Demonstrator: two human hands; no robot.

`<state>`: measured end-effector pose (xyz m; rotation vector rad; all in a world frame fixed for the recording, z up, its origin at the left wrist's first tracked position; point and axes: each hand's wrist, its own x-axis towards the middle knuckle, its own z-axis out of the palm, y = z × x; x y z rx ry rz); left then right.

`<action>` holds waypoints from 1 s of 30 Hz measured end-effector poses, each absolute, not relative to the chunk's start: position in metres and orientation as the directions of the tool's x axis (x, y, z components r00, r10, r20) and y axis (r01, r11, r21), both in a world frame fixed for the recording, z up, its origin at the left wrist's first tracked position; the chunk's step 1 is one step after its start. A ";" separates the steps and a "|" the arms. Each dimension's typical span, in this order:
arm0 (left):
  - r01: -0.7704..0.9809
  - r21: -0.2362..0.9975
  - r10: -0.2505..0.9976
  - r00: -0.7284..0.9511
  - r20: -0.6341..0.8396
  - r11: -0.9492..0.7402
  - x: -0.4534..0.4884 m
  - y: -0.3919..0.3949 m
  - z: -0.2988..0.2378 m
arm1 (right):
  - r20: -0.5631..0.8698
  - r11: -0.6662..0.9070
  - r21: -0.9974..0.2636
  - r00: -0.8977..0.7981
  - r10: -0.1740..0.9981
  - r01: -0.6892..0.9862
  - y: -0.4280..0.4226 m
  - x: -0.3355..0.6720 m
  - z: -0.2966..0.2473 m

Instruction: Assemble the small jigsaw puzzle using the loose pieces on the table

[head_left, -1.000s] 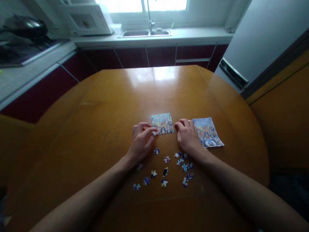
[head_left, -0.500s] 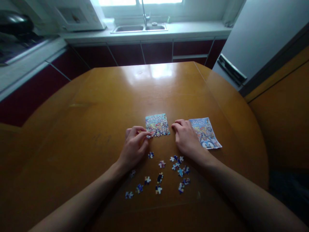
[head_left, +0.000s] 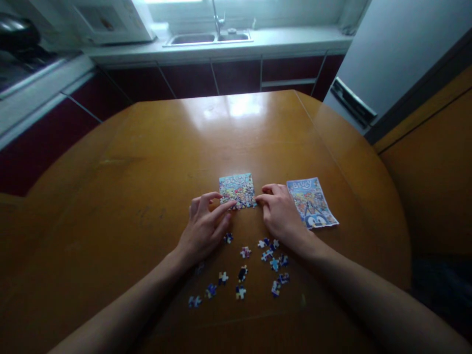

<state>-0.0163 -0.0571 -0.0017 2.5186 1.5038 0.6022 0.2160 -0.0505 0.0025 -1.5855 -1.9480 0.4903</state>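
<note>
A partly assembled jigsaw puzzle (head_left: 238, 187) with a colourful crowded picture lies flat on the wooden table. My left hand (head_left: 206, 221) rests at its lower left corner, fingers spread, one fingertip on the bottom row and another by the left edge. From the other side, my right hand (head_left: 282, 211) touches the puzzle's lower right corner with an outstretched fingertip; its other fingers are bent and a little apart. Several loose puzzle pieces (head_left: 242, 273) lie nearer to me, between my forearms. Beside my right hand is a printed picture sheet (head_left: 312, 201) with a similar design.
The large rounded table (head_left: 165, 147) fills the middle of the view. Beyond it stand a counter with a sink (head_left: 193, 39) and a white microwave (head_left: 106, 22). A fridge (head_left: 391, 49) is at the right, a dark pot (head_left: 18, 34) at far left.
My right hand has moved left to the puzzle's edge. My left hand's fingers have opened out, from pinching at the lower left corner to lying along the bottom row. The view has shifted slightly.
</note>
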 end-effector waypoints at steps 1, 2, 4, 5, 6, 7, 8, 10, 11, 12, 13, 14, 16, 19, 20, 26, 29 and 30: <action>0.812 0.320 0.869 0.421 0.260 -0.489 -0.016 -0.057 -0.001 | 0.203 0.226 -0.612 -0.127 0.971 0.758 -0.051 0.216 0.003; 0.812 0.317 0.868 0.424 0.258 -0.490 -0.016 -0.057 -0.001 | 0.204 0.224 -0.616 -0.122 0.971 0.755 -0.051 0.216 0.003; 0.811 0.319 0.868 0.423 0.259 -0.490 -0.016 -0.057 0.000 | 0.209 0.221 -0.628 -0.112 0.972 0.746 -0.050 0.216 0.004; 0.811 0.326 0.871 0.416 0.262 -0.486 -0.016 -0.057 0.000 | 0.213 0.222 -0.637 -0.108 0.971 0.738 -0.049 0.217 0.005; 0.810 0.339 0.875 0.406 0.265 -0.478 -0.015 -0.056 0.000 | 0.220 0.226 -0.647 -0.105 0.970 0.728 -0.048 0.217 0.005; 0.808 0.359 0.880 0.389 0.272 -0.467 -0.015 -0.056 0.000 | 0.228 0.231 -0.657 -0.103 0.968 0.718 -0.047 0.218 0.005; 0.803 0.386 0.887 0.367 0.279 -0.454 -0.015 -0.055 0.000 | 0.237 0.238 -0.664 -0.102 0.966 0.709 -0.046 0.219 0.006; 0.787 0.450 0.902 0.316 0.293 -0.422 -0.015 -0.054 0.000 | 0.255 0.253 -0.673 -0.102 0.961 0.695 -0.045 0.221 0.007; 0.777 0.482 0.909 0.288 0.300 -0.405 -0.015 -0.053 0.000 | 0.262 0.258 -0.674 -0.102 0.960 0.692 -0.044 0.222 0.008; 0.764 0.513 0.915 0.261 0.307 -0.390 -0.015 -0.052 0.001 | 0.265 0.261 -0.674 -0.103 0.959 0.691 -0.044 0.224 0.008; 0.751 0.542 0.919 0.236 0.315 -0.378 -0.015 -0.052 0.001 | 0.264 0.261 -0.675 -0.104 0.959 0.691 -0.043 0.225 0.009; 0.736 0.568 0.922 0.212 0.323 -0.368 -0.015 -0.051 0.002 | 0.256 0.257 -0.676 -0.107 0.961 0.691 -0.043 0.226 0.011; 0.706 0.613 0.926 0.174 0.335 -0.355 -0.015 -0.050 0.002 | 0.224 0.238 -0.681 -0.112 0.968 0.692 -0.043 0.228 0.014; 0.677 0.649 0.929 0.149 0.340 -0.346 -0.016 -0.048 0.003 | 0.172 0.204 -0.681 -0.117 0.978 0.703 -0.042 0.232 0.020; 0.673 0.654 0.929 0.146 0.340 -0.345 -0.016 -0.048 0.003 | 0.157 0.196 -0.679 -0.122 0.980 0.708 -0.042 0.233 0.021; 0.668 0.662 0.931 0.138 0.339 -0.340 -0.016 -0.048 0.002 | 0.030 0.185 -0.627 -0.213 0.976 0.757 -0.049 0.238 0.034; 0.671 0.657 0.930 0.144 0.339 -0.344 -0.017 -0.048 0.001 | -0.037 0.196 -0.565 -0.262 0.964 0.801 -0.055 0.239 0.039; 0.672 0.656 0.929 0.146 0.339 -0.345 -0.017 -0.048 0.001 | -0.053 0.203 -0.541 -0.273 0.960 0.817 -0.057 0.240 0.040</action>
